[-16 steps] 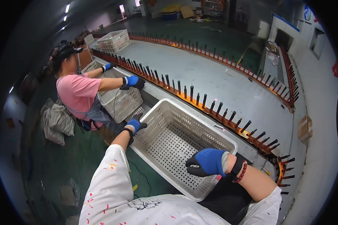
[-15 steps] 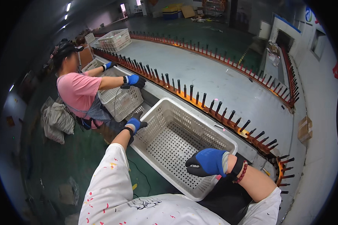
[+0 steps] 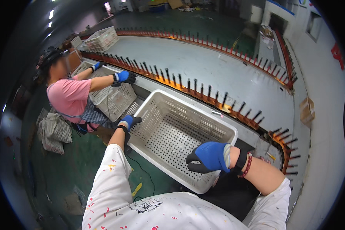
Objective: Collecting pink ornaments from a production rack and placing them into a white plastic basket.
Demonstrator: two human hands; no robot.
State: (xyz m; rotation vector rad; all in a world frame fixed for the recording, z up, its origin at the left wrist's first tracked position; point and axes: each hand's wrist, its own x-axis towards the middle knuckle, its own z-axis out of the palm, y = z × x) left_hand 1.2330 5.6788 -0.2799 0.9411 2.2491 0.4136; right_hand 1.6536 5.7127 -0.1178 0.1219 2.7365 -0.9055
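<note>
The white crate (image 3: 180,138) sits empty beside the spiked conveyor (image 3: 203,92), tilted; perforated plastic, likely light and stiff, best gripped at opposite rims. Left hand (image 3: 129,121) clasps the far-left corner; right hand (image 3: 210,156) curls its fingers over the near rim.

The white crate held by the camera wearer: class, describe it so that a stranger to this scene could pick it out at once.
Find the long conveyor edged with dark upright pegs. Against its near side sits an empty white perforated crate, with the left hand on its far-left corner and the right hand at its near rim. Unlike the co-worker's crates, it lies directly before the wearer.
</note>
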